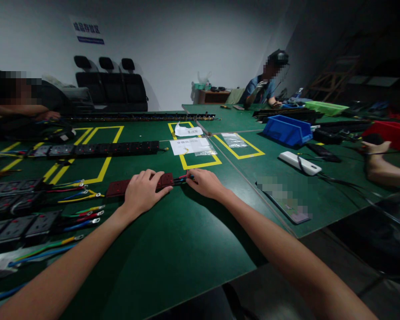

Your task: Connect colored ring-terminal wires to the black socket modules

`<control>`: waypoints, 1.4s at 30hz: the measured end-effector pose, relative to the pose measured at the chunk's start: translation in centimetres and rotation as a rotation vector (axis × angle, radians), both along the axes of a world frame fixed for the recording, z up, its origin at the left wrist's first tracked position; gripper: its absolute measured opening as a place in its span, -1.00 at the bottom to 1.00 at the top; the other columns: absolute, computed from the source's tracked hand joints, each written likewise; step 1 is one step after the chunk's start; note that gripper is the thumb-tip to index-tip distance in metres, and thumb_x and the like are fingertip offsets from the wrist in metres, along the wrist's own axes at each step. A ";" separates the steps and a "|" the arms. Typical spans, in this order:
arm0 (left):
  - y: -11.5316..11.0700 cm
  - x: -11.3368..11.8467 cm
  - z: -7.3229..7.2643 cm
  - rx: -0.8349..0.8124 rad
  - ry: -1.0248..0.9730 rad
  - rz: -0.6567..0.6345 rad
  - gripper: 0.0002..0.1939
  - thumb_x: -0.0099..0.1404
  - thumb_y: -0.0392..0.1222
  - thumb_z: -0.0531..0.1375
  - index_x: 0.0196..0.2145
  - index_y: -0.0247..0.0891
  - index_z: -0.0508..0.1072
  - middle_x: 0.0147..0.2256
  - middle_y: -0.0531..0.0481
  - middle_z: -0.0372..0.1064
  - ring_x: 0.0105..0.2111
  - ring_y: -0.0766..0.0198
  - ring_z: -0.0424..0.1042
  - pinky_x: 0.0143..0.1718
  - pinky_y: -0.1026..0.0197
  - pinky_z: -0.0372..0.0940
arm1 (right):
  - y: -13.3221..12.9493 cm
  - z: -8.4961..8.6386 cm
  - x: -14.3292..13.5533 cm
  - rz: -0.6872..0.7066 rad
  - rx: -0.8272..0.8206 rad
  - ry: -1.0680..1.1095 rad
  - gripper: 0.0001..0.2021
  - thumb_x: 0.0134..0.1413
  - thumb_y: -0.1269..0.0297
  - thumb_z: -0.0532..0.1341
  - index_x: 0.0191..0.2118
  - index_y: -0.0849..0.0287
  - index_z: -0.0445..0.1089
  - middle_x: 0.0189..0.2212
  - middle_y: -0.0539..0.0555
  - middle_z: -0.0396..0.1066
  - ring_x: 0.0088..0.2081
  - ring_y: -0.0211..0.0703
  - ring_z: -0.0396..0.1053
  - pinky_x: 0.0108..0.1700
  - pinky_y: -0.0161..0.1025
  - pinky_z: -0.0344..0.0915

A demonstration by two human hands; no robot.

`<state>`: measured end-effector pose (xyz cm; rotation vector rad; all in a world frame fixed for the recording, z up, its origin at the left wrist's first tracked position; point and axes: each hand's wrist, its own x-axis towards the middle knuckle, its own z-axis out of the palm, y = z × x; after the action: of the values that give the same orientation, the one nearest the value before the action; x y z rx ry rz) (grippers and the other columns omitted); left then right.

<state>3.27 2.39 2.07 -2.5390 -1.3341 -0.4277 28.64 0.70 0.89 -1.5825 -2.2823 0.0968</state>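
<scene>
A dark red socket strip (117,188) lies on the green table in front of me. My left hand (140,190) is laid over its middle, fingers bent across the top and thumb along the near side, gripping it. Blue, red and dark wires (180,180) come out of the strip's right end. There my right hand (202,181) pinches them between thumb and fingers; their tips are partly hidden by the hand. To the left lie several black socket strips (36,226), their coloured wires (93,218) ending in metal ring terminals.
A long black socket strip (96,150) lies beyond. Yellow tape marks surround paper sheets (183,146) and a plastic bag (233,140). To the right are a blue bin (286,130), a red bin (391,134), a white power bank (300,163) with cable, and a phone (286,204). Co-workers sit around.
</scene>
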 end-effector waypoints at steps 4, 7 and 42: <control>0.0 0.0 0.0 -0.004 0.006 0.000 -0.31 0.42 0.33 0.02 0.19 -0.28 0.41 -0.05 -0.24 0.42 -0.11 -0.05 0.40 -0.15 -0.01 0.25 | -0.1 0.1 0.0 0.003 0.011 -0.003 -0.84 0.37 0.21 0.13 -0.10 0.12 0.40 -0.17 0.10 0.53 -0.26 -0.14 0.41 -0.28 -0.26 0.08; 0.1 0.0 -0.1 -0.004 0.004 0.001 -0.32 0.42 0.33 0.02 0.19 -0.27 0.41 -0.04 -0.24 0.42 -0.11 -0.05 0.40 -0.15 0.00 0.25 | -0.1 0.2 0.0 -0.004 0.000 -0.004 -0.83 0.37 0.21 0.12 -0.09 0.12 0.40 -0.16 0.10 0.54 -0.25 -0.14 0.40 -0.28 -0.27 0.07; 0.0 0.0 0.0 -0.046 -0.035 -0.004 -0.30 0.41 0.35 0.01 0.19 -0.28 0.42 -0.05 -0.26 0.41 -0.10 -0.08 0.39 -0.12 -0.03 0.25 | -0.2 0.5 -0.2 -0.111 -0.001 0.006 -0.80 0.26 0.37 0.11 -0.12 0.07 0.47 -0.14 0.06 0.57 -0.18 -0.10 0.46 -0.30 -0.26 0.10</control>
<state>3.26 2.35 2.10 -2.5835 -1.3671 -0.4497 28.47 0.52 1.38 -1.7030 -2.1847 0.0740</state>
